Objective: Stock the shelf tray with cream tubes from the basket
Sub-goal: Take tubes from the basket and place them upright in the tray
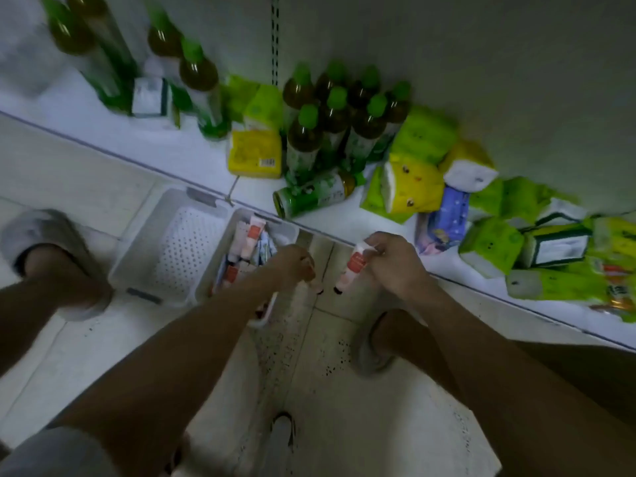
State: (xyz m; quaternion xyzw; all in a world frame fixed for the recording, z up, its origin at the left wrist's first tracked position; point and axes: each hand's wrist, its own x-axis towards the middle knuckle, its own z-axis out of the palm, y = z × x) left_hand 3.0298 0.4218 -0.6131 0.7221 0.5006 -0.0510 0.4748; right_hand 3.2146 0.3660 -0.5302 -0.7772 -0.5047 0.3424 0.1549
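The right hand [395,261] held one cream tube [352,268]; the left hand's [292,265] fingers were curled, contents unclear. The perforated tray [144,259] lay unfilled; tubes remained in the basket [237,215].

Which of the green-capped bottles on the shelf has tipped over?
The bottle at the shelf's front edge, before the standing cluster. It alone lies on its side; the rest stand upright.

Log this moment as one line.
right hand: holds tube | left hand: over basket, grip unclear | tray: no tubes
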